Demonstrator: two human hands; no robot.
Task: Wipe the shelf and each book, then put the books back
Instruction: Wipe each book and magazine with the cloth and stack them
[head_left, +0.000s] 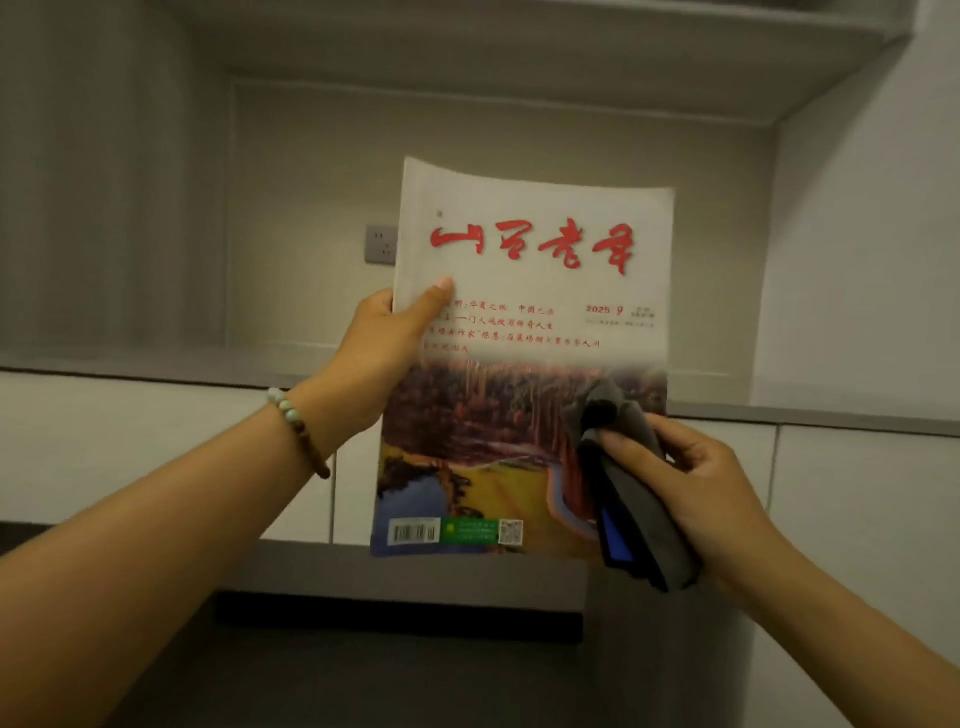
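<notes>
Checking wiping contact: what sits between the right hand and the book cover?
A folded grey cloth, gripped by the right hand over the book's lower right edge; head view.

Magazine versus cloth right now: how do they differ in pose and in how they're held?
The magazine is flat and upright, cover toward the camera; the cloth is folded and bunched. The magazine is larger and pale with a red title; the cloth is dark grey with a blue patch. The left grip holds the magazine's left edge; the right grip holds the cloth at the cover's lower right. Both are in front of the shelf.
</notes>
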